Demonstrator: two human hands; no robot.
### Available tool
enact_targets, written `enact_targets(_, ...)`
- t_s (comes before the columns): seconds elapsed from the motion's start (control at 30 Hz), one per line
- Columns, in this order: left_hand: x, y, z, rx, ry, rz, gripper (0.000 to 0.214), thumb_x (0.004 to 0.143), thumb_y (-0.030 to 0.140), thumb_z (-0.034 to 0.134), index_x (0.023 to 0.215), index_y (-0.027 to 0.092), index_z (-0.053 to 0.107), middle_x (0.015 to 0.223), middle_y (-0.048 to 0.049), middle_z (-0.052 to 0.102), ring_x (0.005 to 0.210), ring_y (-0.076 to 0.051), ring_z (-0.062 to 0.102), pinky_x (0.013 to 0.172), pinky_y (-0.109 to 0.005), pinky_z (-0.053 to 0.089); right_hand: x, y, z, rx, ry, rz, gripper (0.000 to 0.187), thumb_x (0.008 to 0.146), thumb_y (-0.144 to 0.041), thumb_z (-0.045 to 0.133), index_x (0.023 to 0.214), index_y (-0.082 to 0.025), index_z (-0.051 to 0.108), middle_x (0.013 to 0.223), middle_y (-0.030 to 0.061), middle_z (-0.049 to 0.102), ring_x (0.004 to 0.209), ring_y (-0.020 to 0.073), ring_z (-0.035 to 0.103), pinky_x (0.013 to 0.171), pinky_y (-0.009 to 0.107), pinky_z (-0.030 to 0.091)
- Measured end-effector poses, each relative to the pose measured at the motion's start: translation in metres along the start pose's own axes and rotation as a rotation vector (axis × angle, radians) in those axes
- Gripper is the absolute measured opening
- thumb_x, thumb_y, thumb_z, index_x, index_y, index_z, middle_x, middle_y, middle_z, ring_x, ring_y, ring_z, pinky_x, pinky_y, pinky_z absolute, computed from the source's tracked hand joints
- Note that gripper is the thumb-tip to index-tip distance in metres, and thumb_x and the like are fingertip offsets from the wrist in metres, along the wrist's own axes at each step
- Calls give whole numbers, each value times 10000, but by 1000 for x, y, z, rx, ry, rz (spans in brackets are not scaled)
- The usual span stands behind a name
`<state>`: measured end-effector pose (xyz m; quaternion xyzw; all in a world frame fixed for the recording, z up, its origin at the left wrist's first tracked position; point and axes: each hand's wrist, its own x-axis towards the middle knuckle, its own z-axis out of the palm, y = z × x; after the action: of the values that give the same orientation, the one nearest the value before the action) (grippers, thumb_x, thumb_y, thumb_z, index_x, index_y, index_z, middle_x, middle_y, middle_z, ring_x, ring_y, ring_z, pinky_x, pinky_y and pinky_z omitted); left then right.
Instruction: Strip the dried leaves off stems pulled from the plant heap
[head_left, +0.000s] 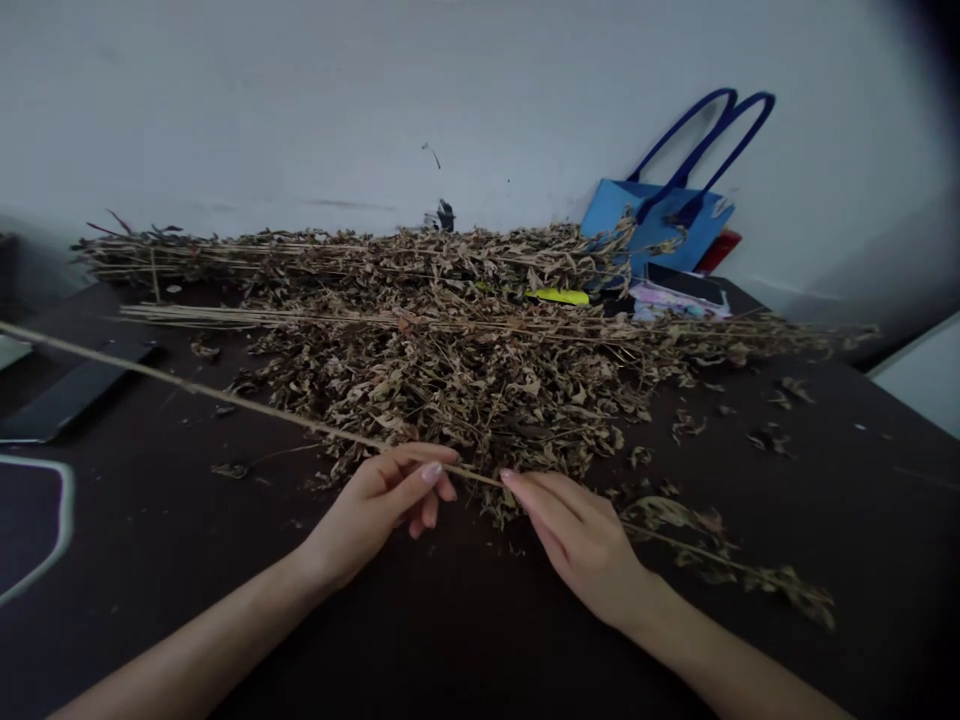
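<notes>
1. A long dried stalk (292, 417) slants across the near middle of the scene, its bare end running out at the left edge and its leafy end lying to the right.
2. The left hand (394, 490) pinches the stalk between thumb and fingers; the right hand (581, 540), just beside it, is closed over the same stalk, its fingertips on it and the palm side hidden.
3. Directly beyond the hands spreads a heap of dry leaves (465, 385), its near edge reaching into the space under the stalk.
4. Across the far side of the heap lies a thin bundle of stalks (195, 316), bare ends left, leafy tips right.
5. Farther off, a thicker bundle (337, 262) runs along the wall (300, 110).
6. A bright yellow item (562, 297) shows between the bundles, partly covered by leaves.
7. At far right a blue bag (615, 205) leans with its dark handles up; leaf tips overlap its front. A red item (718, 252) shows beside it, and a dark slab (686, 285) rests on a pastel item (660, 303) in front.
8. On the left lie a flat dark object (71, 390) and, nearer, a pale-rimmed one (67, 510).
9. The table (450, 640) is dark brown, dotted with crumbs and stray leaves at right.
10. The wall is pale grey, with dark marks (442, 215) low down near the middle.
</notes>
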<state>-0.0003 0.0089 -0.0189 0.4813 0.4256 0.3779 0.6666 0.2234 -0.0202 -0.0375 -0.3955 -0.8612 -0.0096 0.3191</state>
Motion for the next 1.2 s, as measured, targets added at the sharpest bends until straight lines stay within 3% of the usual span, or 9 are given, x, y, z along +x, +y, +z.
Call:
enact_targets(0.2,8,2,-10,-104,122,42,168,821,297,599,857,138,644,690,-13,611,494,-57,479,410,-134,383,1,-9,-5,42,19,-170,376,833,-36,507,1199,-120,517,1187,113,588,1181,225,473,965,435,446)
enact_targets(0.33,16,8,-28,-132,220,99,164,791,291,633,830,132,641,691,-17,622,499,-61,490,428,-135,398,-2,-9,-18,44,58,-271,309,810,-71,567,1105,-161,578,1095,65,643,1057,193,561,889,375,496)
enact_targets(0.4,19,11,-35,-127,275,130,170,786,297,632,799,127,635,682,-27,629,494,-72,498,430,-151,408,0,-3,-28,-25,119,-235,280,793,-75,590,1055,-173,599,991,57,669,921,175,607,815,339,515)
enact_targets(0.5,21,15,-40,-121,323,167,167,809,284,590,762,127,621,665,-37,634,494,-90,510,435,-174,422,6,12,-43,-188,211,-30,197,812,-119,578,988,-200,613,888,51,655,796,157,618,723,289,506)
enact_targets(0.63,21,21,-43,-131,361,155,179,842,225,518,718,130,607,657,-37,634,505,-96,524,458,-183,439,12,27,-49,-343,8,144,140,891,-224,481,913,-185,613,894,51,638,737,136,610,614,236,451)
enact_targets(0.73,22,23,-45,-152,393,140,199,853,201,487,705,132,601,638,-36,630,505,-95,526,461,-179,439,10,31,-45,-390,-117,145,176,905,-269,458,901,-179,609,877,50,633,738,143,601,576,235,417)
enact_targets(0.87,22,23,-46,-160,390,146,196,853,211,497,704,138,602,633,-31,627,507,-95,524,461,-177,430,8,29,-42,-375,-180,131,189,910,-253,442,848,-185,607,800,35,620,717,142,583,561,240,387)
enact_targets(1.03,18,22,-40,-194,302,226,195,848,292,523,888,139,638,828,-61,669,551,-101,529,500,-210,445,10,24,-41,-214,-231,152,217,920,-229,413,813,-191,597,746,19,610,690,133,569,590,239,397)
enact_targets(1.2,6,16,-18,-133,185,178,283,812,239,598,1088,184,569,1019,-70,658,572,-84,523,489,-197,421,11,16,-35,35,-328,210,168,912,-209,437,826,-199,581,761,4,622,672,117,573,618,232,418)
